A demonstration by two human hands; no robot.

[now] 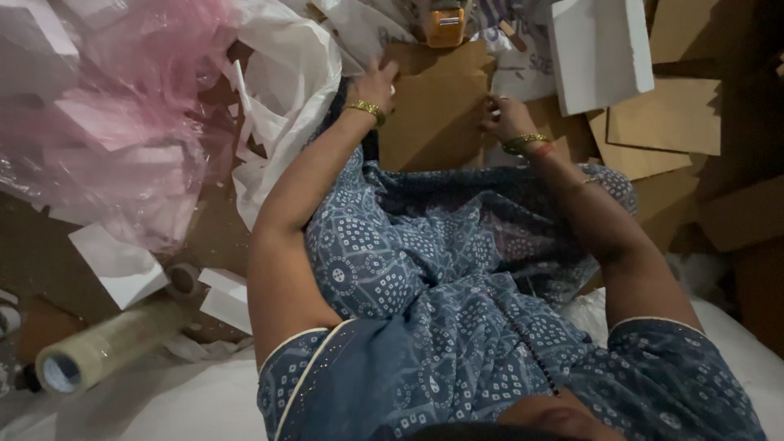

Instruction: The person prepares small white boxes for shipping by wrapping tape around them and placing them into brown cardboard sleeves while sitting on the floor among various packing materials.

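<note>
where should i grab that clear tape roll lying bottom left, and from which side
Grip the clear roll of packing tape around its round outer wall near the middle, fingers coming down from above. It lies on its side on the floor, its open blue core facing lower left, so the curved wall is exposed on top and little crowds it there.

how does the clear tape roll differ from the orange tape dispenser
The clear tape roll lies on its side at lower left, far from both hands; the orange tape dispenser sits at top centre, just beyond the cardboard sheet the hands press. The roll is long and pale; the dispenser looks short and boxy.
</note>
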